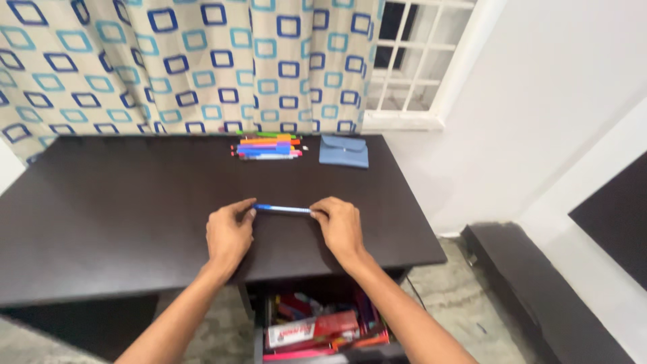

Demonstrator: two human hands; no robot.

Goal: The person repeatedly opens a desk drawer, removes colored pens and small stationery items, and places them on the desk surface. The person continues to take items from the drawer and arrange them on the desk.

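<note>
A blue pen (282, 209) is held level just above the dark desk (121, 209), gripped at both ends. My left hand (229, 232) pinches its left end and my right hand (339, 226) pinches its right end. At the far edge of the desk lies a row of several coloured pens (267, 146), and a flat blue pouch (344, 150) sits to their right.
An open drawer (323, 330) under the desk's front edge holds red, pink and other items. A patterned curtain (168, 61) hangs behind the desk, and a barred window (418, 61) is at the right. Low dark furniture (532, 290) stands on the floor at right.
</note>
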